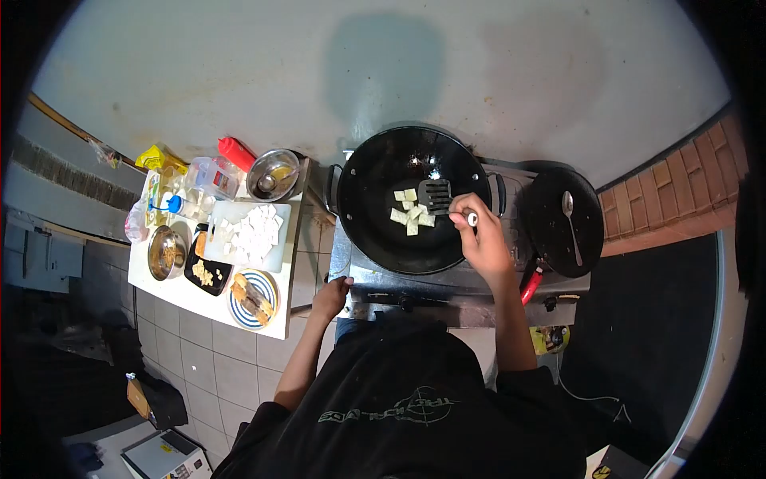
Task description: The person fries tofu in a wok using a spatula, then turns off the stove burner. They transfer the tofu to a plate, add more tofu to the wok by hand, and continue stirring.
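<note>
1. The slotted spatula (436, 195) is in the wok (373, 235). Its flat head rests right beside the pale cubes (410, 212) near the middle. The long axis runs from the fist out to the head, which points away from the person and a bit to their left.
2. The right hand (480, 238) has its grip closed tight round the handle. Most of the handle is buried in the fist, and only a light end cap pokes out.
3. The left hand (331, 295) sits on the front edge of the stove (447, 289). Its fingers curl out of sight, so I can't tell whether that grip is closed or just resting.
4. I can't make out what the cubes actually are. The lower wok rim is partly covered by the right hand.
5. There's plenty of bare black wok all round the cubes. To the right, a dark round pan (550, 239) with a spoon (569, 215) on it sits just beside the wok.
6. On the left, the white tabletop (199, 302) is crowded: a cutting board (275, 257) of white pieces, a steel bowl (274, 176), a red bottle (237, 152) and a striped plate (255, 297).
</note>
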The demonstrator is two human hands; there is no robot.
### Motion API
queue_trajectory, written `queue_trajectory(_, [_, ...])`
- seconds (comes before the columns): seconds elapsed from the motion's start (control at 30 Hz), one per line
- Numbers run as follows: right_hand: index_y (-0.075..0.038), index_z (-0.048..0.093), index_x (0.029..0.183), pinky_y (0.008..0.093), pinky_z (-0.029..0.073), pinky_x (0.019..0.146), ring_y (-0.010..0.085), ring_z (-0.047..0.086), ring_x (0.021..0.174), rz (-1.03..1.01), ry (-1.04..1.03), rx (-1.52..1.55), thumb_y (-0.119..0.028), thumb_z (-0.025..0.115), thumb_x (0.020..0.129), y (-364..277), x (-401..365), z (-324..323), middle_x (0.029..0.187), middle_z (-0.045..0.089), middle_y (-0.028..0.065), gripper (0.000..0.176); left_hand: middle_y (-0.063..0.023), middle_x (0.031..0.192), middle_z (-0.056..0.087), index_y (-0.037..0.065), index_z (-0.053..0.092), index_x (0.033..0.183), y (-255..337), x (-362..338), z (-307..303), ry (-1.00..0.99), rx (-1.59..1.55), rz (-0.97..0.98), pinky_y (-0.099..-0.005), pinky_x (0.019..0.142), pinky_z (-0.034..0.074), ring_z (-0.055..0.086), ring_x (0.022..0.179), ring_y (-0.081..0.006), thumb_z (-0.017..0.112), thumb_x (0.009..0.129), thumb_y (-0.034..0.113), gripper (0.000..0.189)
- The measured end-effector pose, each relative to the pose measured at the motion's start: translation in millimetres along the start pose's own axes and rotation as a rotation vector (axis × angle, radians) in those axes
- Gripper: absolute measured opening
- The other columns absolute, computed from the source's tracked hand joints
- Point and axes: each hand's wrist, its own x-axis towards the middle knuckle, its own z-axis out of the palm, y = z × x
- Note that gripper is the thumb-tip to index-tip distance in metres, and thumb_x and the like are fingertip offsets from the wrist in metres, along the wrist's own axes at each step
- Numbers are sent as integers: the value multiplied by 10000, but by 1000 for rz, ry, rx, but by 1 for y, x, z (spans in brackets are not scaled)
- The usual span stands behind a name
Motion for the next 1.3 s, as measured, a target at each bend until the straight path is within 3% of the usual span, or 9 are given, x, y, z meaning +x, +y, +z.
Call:
queue_trajectory(0.23, [-2,467,942,281,456,740,279,531,758,-16,-11,-20,-6,583,914,7,6,-1,878,546,130,120,-268,966,653,49,635,997,-2,1,3,-15,-12,-26,-566,822,451,591,987,-481,367,993,534,554])
queue_trajectory(0.37, [-3,471,946,274,452,724,270,533,752,-24,-20,-10,-7,588,911,-3,2,2,884,545,128,123,-258,1014,659,93,646,1059,-6,2,7,-35,32,1,-582,824,465,612,993,-457,353,1002,502,506])
queue_trajectory(0.43, [-2,473,946,271,451,716,267,537,751,-39,-3,-25,-6,593,907,-12,-1,3,887,546,127,126,-262,987,660,69,655,1056,-2,0,3,-12,-18,-31,-546,846,461,597,1005,-466,384,994,524,533])
queue_trajectory(0.77, [2,483,935,289,468,716,295,557,759,-12,7,-26,-1,619,888,-9,-5,15,886,541,138,144,-268,932,660,58,656,1024,-7,3,4,-9,-25,23,-540,806,464,603,966,-477,397,998,500,513])
queue_trajectory(0.83, [4,485,912,263,439,703,180,513,734,-1,10,-28,22,593,899,-5,-2,17,877,548,103,111,-266,934,658,60,654,1009,-8,4,4,-39,-11,10,-544,802,462,602,962,-476,398,998,498,507])
queue_trajectory(0.87, [4,485,912,263,439,703,180,513,734,-4,10,-30,22,593,899,-5,0,17,877,548,103,111,-266,934,658,60,654,1009,-8,5,4,-37,-13,12,-544,802,462,602,962,-476,398,998,498,507])
queue_trajectory(0.97, [3,483,912,262,437,712,186,513,745,2,25,-67,19,597,897,-6,3,16,881,547,102,116,-259,943,659,67,653,1011,-6,3,3,-23,-36,11,-545,800,464,604,961,-468,395,997,511,514])
queue_trajectory(1.03, [3,474,927,310,477,706,336,573,773,-28,43,-109,10,618,878,-11,3,15,888,540,149,152,-261,957,659,65,653,1012,-1,0,-1,-34,-26,13,-551,806,465,606,971,-462,388,1000,492,503])
queue_trajectory(1.3, [6,475,922,320,474,692,324,559,748,-28,39,-85,10,614,882,-6,3,20,869,532,142,145,-266,949,659,60,656,1016,2,-3,-3,-7,-52,38,-556,802,469,613,962,-460,386,1002,479,498])
